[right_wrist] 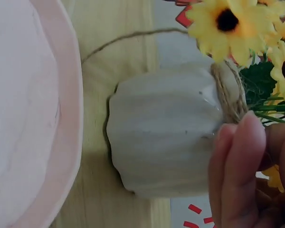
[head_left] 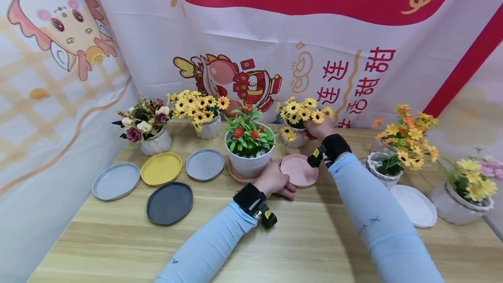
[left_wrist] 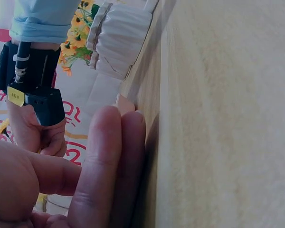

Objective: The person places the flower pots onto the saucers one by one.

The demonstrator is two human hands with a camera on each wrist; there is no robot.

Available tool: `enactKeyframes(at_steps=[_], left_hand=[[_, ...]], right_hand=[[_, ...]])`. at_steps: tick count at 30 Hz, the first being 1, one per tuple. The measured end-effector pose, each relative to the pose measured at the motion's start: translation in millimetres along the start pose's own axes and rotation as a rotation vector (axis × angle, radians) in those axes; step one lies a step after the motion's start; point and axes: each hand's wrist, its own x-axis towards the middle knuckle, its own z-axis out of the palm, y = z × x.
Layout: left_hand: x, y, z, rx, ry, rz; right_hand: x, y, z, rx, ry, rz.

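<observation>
A white fluted flowerpot (right_wrist: 166, 133) of yellow daisy-like flowers (head_left: 300, 112), tied with twine, is near the back edge. My right hand (head_left: 320, 128) holds it at its rim by the twine; I cannot tell whether the base touches the table. Just in front of it lies a round pink saucer (head_left: 299, 170). Beside the saucer's left edge rests my left hand (head_left: 272, 179), its fingers (left_wrist: 102, 161) straight, low over the table and touching the rim. Left of that hand, a smooth white pot (head_left: 249, 160) with red flowers stands on another pinkish saucer (head_left: 235, 173).
On the left lie a yellow saucer (head_left: 161, 168), a dark grey saucer (head_left: 170, 203) and two grey-blue ones. Behind them are two flowerpots (head_left: 156, 141). Several potted flowers (head_left: 459, 204) and a white saucer (head_left: 416, 204) line the right side. A printed cloth (head_left: 243, 29) hangs behind the table.
</observation>
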Motion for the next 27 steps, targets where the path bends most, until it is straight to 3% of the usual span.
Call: enactKeyframes(at_steps=[6, 12, 27], left_hand=[[0.2, -0.7, 3.3, -0.026, 0.007, 0.010], [0.5, 1.8, 0.4, -0.029, 0.005, 0.017], [0.2, 1.4, -0.2, -0.037, -0.032, 0.017]], right_hand=[[-7, 2, -16, 0.113, 0.080, -0.001], [-27, 1, -35, 0.140, 0.113, -0.044], [-89, 26, -37, 0.158, 0.065, -0.060]])
